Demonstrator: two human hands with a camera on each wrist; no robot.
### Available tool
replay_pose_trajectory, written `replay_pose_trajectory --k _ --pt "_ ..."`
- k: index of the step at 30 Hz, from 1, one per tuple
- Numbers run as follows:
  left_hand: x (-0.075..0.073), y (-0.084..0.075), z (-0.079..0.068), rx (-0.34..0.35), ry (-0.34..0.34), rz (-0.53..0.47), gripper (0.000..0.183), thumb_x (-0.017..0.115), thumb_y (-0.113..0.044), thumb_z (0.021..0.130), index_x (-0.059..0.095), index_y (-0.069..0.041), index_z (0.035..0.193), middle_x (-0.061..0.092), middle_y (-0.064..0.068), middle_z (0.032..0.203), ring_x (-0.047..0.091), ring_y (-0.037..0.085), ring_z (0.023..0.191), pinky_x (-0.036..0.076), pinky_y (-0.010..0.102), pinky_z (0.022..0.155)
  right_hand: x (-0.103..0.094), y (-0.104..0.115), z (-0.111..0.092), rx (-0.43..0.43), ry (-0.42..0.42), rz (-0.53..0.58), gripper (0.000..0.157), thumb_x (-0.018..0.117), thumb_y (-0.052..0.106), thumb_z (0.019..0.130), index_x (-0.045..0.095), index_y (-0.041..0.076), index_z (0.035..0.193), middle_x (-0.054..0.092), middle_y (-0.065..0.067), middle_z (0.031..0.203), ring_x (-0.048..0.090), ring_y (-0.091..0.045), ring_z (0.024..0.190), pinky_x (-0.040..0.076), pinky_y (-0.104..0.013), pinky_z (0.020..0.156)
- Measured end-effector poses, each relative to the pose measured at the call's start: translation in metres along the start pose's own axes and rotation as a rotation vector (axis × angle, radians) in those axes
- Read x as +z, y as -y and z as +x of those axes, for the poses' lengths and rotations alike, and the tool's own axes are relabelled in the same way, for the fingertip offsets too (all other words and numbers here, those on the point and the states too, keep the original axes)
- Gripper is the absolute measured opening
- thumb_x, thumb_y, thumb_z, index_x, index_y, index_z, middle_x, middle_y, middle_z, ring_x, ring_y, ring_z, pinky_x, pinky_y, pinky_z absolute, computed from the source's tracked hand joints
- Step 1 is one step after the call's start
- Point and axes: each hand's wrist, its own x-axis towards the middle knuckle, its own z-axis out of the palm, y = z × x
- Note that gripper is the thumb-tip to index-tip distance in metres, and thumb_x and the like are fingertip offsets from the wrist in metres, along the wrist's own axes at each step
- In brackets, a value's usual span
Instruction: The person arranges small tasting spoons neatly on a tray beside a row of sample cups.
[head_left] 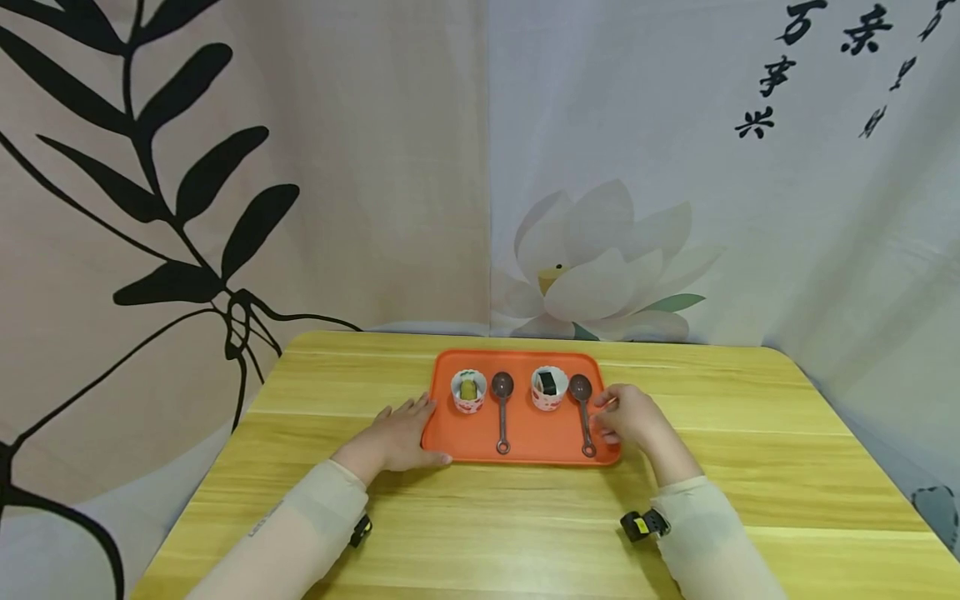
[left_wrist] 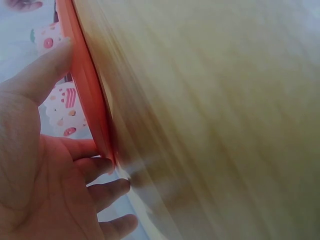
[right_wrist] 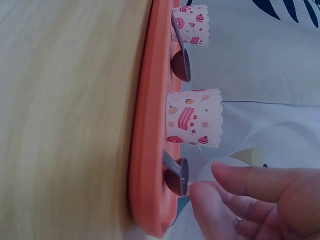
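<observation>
An orange tray (head_left: 465, 442) lies on the table and bears two printed paper cups and two brown spoons. The left cup (head_left: 468, 403) holds a small yellow-green piece; a black-and-white piece that looks like sushi sits in the right cup (head_left: 547, 400). Beside each cup, to its right, lies a spoon, the left spoon (head_left: 502, 410) and the right spoon (head_left: 582, 410). My left hand (head_left: 401, 435) touches the tray's left end, fingers spread and thumb along the near rim. My right hand (head_left: 632, 417) hovers by the right spoon, thumb and forefinger parted with nothing between them.
The wooden table (head_left: 495, 533) extends around the tray on all sides. Behind it hangs a pale curtain (head_left: 420, 183) printed with dark leaves, a lotus and characters. A black band (head_left: 643, 525) sits at the right wrist.
</observation>
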Motion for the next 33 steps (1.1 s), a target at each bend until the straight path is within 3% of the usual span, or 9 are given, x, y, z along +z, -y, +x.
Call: replay_pose_trajectory --k 12,19,33 --pt "0.001 0.000 0.001 0.000 0.002 0.006 0.104 0.067 -0.064 0.086 0.025 -0.002 0.158 0.018 0.016 0.165 0.020 0.041 0.149 0.013 0.063 0.117 -0.011 -0.002 -0.013 -0.112 -0.066 -0.163 0.024 0.070 0.008 0.093 0.063 -0.005 0.112 0.066 -0.012 0.089 0.068 -0.024 0.070 0.060 -0.038 0.066" --pt "-0.001 -0.002 -0.001 -0.002 -0.007 0.000 0.104 0.068 -0.063 0.086 0.025 -0.003 0.158 0.019 0.016 0.165 0.020 0.042 0.149 0.013 0.063 0.117 -0.014 -0.006 -0.021 -0.183 -0.126 -0.361 0.025 0.072 0.018 0.092 0.067 0.001 0.109 0.068 -0.006 0.090 0.061 -0.018 0.071 0.050 -0.035 0.062" --pt "0.003 0.000 -0.008 0.037 -0.038 0.085 0.096 0.061 -0.065 0.090 0.031 -0.004 0.157 0.021 0.015 0.164 0.022 0.039 0.149 0.017 0.062 0.117 -0.026 -0.016 -0.034 -0.365 -0.221 -0.450 0.016 0.070 0.018 0.094 0.069 0.004 0.102 0.069 -0.001 0.086 0.066 -0.019 0.075 0.054 -0.043 0.072"
